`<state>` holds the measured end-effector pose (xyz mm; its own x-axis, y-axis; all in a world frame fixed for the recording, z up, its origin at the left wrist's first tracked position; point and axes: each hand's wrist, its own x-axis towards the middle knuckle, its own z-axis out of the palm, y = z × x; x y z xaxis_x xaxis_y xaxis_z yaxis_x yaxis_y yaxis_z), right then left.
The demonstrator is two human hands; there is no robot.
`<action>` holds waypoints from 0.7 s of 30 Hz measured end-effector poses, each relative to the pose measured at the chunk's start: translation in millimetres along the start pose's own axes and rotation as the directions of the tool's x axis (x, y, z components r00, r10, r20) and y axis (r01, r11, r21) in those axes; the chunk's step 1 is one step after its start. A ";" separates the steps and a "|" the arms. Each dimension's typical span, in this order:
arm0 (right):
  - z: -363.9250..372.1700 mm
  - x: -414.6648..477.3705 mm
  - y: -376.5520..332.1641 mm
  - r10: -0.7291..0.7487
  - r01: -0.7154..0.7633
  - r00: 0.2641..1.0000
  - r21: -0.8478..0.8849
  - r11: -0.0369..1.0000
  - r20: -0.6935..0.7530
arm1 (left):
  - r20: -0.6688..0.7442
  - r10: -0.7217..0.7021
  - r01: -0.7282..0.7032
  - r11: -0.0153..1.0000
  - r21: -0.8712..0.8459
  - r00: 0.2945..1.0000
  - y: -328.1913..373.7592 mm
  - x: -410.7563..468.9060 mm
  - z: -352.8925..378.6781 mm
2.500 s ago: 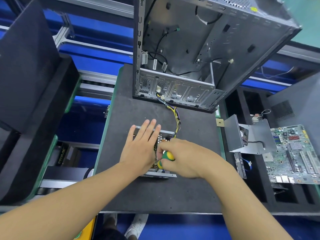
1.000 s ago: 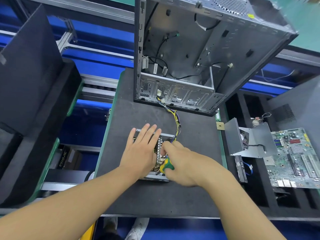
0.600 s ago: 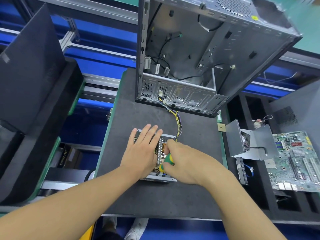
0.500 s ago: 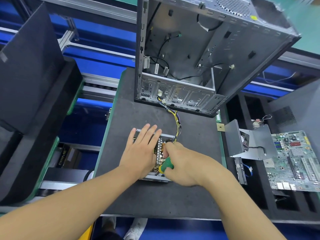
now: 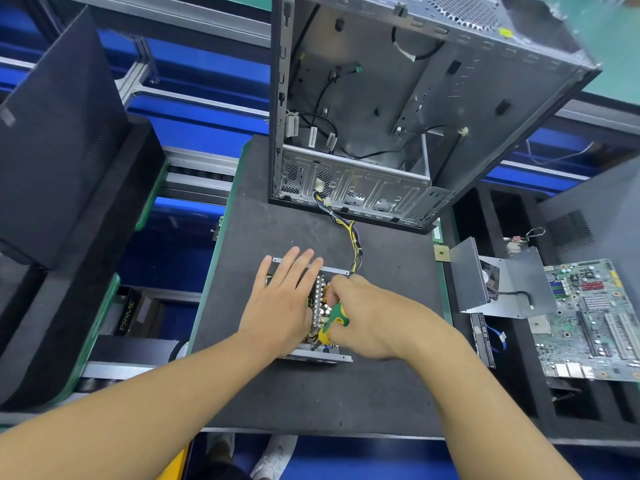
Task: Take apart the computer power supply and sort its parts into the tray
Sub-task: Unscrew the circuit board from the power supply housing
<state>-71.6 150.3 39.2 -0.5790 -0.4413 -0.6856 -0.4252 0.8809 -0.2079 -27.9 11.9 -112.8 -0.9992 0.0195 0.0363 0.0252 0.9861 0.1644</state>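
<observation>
A: Where's the unit?
B: The power supply (image 5: 320, 301) lies on the black mat (image 5: 311, 396), in front of the upright computer case (image 5: 398, 98). The lid is off, so the board and capacitors are exposed.
A: Hands?
B: The left hand (image 5: 280, 306) lies flat on the unit's left half with fingers straight, pressing and gripping nothing. The right hand (image 5: 372, 320) has its fingers curled round the green-and-yellow screwdriver (image 5: 334, 318), handle over the middle of the board. The tip is hidden behind the hand, so I can't tell what it's seated on.
A: Wiring?
B: The wire bundle (image 5: 354, 239), mostly yellow and black, runs from the unit's far right corner up to the bottom frame of the case.
A: Tray?
B: It's a black foam tray (image 5: 585, 407) just right of the mat. The motherboard (image 5: 595, 320) lies flat in it, with a grey metal housing (image 5: 467, 275) just beside it on the mat side.
</observation>
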 end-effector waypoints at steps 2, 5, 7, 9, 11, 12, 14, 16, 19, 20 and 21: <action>1.3 0.5 0.7 0.002 -0.003 1.000 0.012 1.000 0.029 | 0.006 0.000 0.000 1.000 -0.001 1.000 0.0 0.2 -0.1; 5.1 -1.3 0.6 0.031 -0.030 1.000 0.053 0.998 -0.001 | 0.011 0.002 -0.002 1.000 -0.002 1.000 -0.1 0.0 0.5; 5.2 -2.5 0.3 0.087 -0.084 0.995 0.059 0.995 -0.047 | 0.011 0.002 -0.002 1.000 -0.001 1.000 -0.2 0.0 0.5; 3.8 -1.1 1.4 0.123 -0.122 0.992 0.033 0.992 -0.040 | 0.004 -0.001 0.001 1.000 -0.006 1.000 -0.2 -0.2 0.7; 3.9 0.4 2.3 0.123 -0.122 0.991 0.023 0.992 -0.043 | 0.002 0.002 -0.002 1.000 -0.011 1.000 -0.3 0.1 0.7; 4.6 0.8 2.5 0.109 -0.109 0.992 0.019 0.994 -0.059 | 0.002 0.005 -0.005 1.000 -0.011 1.000 -0.2 0.5 0.6; 6.8 -0.7 2.6 0.076 -0.075 0.993 0.022 0.997 -0.094 | -0.005 0.003 -0.003 1.000 -0.012 1.000 -0.2 0.6 0.5; 6.4 -4.1 1.0 0.048 -0.045 0.994 0.032 0.998 -0.094 | -0.007 0.000 0.000 1.000 -0.008 1.000 0.0 0.8 0.8; 2.5 -6.7 -1.7 0.017 -0.017 1.000 0.058 0.998 -0.002 | -0.017 -0.003 0.003 1.000 -0.003 1.000 -0.2 0.5 1.7; 2.9 -6.5 -2.0 0.012 -0.014 1.000 0.060 0.998 0.025 | -0.018 -0.001 0.001 1.000 -0.002 1.000 -0.1 0.4 1.6; 4.2 -6.3 -2.7 0.013 -0.015 0.999 0.059 0.998 0.038 | -0.018 0.001 -0.001 1.000 0.001 1.000 -0.2 0.0 1.3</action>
<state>-63.9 151.4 41.1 -0.5575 -0.4233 -0.7141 -0.3747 0.8959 -0.2385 -28.0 11.9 -114.2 -0.9984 0.0173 0.0541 0.0259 0.9863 0.1631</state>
